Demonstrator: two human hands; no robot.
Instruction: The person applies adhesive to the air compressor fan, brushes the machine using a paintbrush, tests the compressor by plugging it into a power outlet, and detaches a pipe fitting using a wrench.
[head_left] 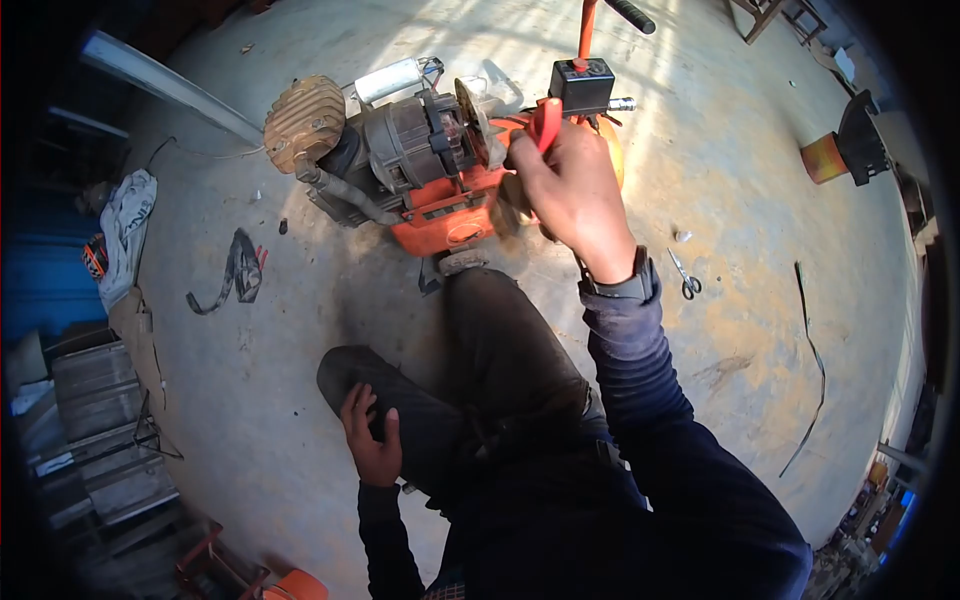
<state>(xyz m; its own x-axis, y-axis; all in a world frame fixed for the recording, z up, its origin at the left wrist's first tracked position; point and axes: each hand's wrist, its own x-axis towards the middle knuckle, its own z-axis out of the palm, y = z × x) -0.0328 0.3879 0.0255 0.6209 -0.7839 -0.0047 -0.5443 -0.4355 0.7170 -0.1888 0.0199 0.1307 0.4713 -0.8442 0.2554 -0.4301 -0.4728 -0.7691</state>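
Observation:
An orange air compressor (447, 228) stands on the floor in front of me, with its motor (405, 142) and ribbed pump head (306, 118) on top. My right hand (580, 190) is closed around a red-handled tool (546, 124) near the fan end of the motor. The working end of that tool is hidden, so I cannot tell its exact kind. A thin round fan disc (478, 118) shows just left of this hand. My left hand (373, 437) lies on my knee, fingers apart, holding nothing.
Behind my right hand are a black switch box (582, 88) and an upright orange handle (587, 30). Scissors (687, 277) and a dark strip (812, 360) lie on the floor to the right. A dark strap (238, 272) lies left; stacked metal pieces (105, 410) stand beyond.

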